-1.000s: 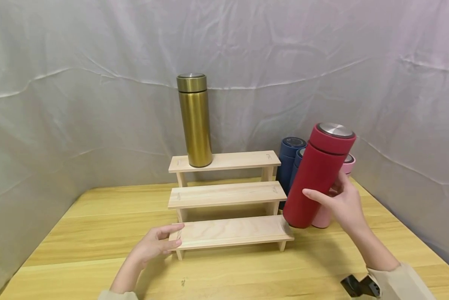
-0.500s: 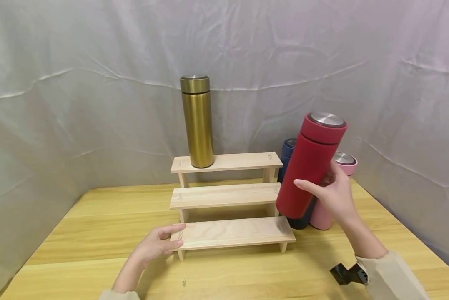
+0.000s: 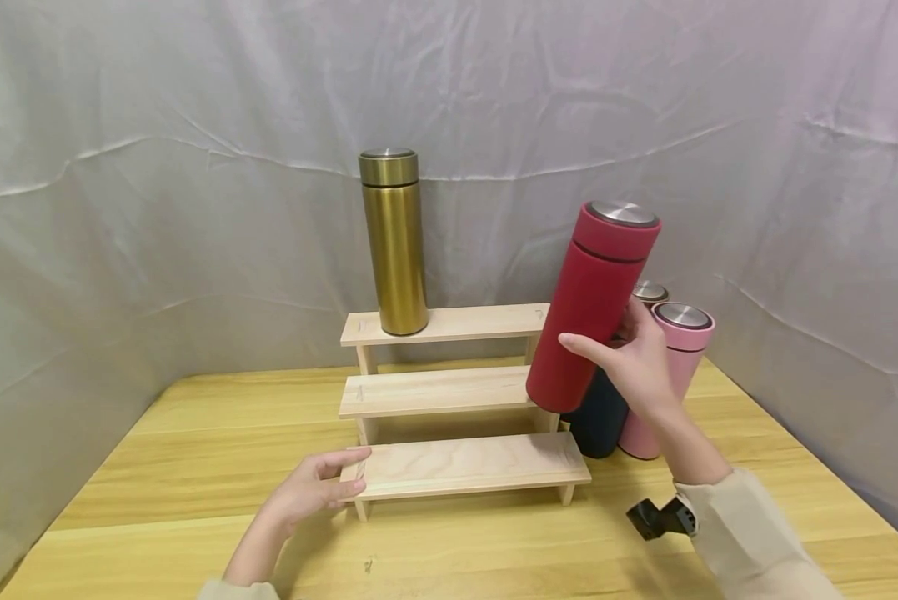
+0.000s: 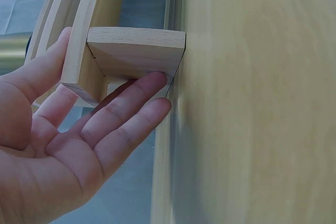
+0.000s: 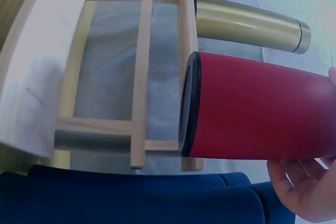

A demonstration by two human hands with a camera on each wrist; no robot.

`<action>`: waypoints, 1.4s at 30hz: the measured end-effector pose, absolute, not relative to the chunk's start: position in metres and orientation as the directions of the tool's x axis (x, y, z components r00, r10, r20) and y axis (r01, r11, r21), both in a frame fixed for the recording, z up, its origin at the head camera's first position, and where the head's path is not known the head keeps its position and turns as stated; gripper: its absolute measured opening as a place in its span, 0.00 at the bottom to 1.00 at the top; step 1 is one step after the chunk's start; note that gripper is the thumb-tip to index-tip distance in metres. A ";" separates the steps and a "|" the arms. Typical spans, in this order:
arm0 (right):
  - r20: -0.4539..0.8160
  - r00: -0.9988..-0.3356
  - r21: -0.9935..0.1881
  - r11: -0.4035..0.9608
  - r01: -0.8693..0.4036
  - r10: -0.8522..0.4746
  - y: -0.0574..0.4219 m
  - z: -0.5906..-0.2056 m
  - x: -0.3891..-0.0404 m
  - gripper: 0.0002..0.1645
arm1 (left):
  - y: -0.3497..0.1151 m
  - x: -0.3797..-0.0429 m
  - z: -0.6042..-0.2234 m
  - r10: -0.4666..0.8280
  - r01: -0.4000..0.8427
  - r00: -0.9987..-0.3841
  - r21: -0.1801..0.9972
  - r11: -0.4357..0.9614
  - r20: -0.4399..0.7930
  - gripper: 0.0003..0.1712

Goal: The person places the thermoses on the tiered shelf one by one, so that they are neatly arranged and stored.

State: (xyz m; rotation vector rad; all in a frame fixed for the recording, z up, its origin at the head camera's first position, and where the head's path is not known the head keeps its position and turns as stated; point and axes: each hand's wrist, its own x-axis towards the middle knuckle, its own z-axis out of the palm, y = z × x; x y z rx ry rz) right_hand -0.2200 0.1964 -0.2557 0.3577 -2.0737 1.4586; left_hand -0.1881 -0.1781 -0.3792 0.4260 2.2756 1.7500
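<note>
Tabletop [image 3: 193, 467]: pale yellow wood-grain, filling the lower part of the head view.

Sleeves [image 3: 752, 533]: cream, one at bottom left of centre, one at lower right; a small black device [image 3: 662, 518] sits at the right cuff.

Left hand [image 3: 309, 483]: lower left of centre; thumb and finger pinch the left end of the lowest shelf, the remaining fingers extended beneath it in the left wrist view.

Wooden stand [image 3: 464, 464]: centre of the frame; pale, unpainted, three stepped shelves, the highest at the back.

Right hand [image 3: 634, 367]: right of centre; grips the lower body of the red bottle, thumb across the side facing the camera.

Red bottle [image 3: 591, 300]: right of centre, tilted, silver-topped lid toward the upper right; base overlapping the right end of the middle shelf in the head view, contact not determinable.

Dark blue bottles [image 5: 121, 198]: two overlapping forms along the bottom of the right wrist view; in the head view, largely hidden behind the red bottle.

Pink bottle [image 3: 684, 342]: right, upright on the tabletop, silver-topped lid.

Further bottle [image 3: 649, 291]: behind the pink one, silver-topped; body mostly hidden.

Gold bottle [image 3: 394, 250]: upper centre-left, upright on the left part of the top shelf.

Cloth backdrop [image 3: 216, 225]: grey, creased, across the upper frame.
</note>
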 end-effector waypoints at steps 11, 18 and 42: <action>0.676 -0.730 -0.724 0.276 -0.632 0.102 0.182 -0.251 -0.244 0.33 | -0.180 -0.188 -0.381 0.373 0.092 -0.928 0.966 0.242 -0.005 0.30; 0.776 -0.627 -0.620 0.269 -0.737 0.070 0.207 -0.302 -0.340 0.39 | -0.180 -0.188 -0.380 0.385 0.101 -0.923 0.964 0.245 -0.001 0.30; 0.684 -0.718 -0.725 0.238 -0.647 0.130 0.134 -0.198 -0.275 0.31 | -0.179 -0.189 -0.381 0.375 0.098 -0.927 0.965 0.242 0.000 0.31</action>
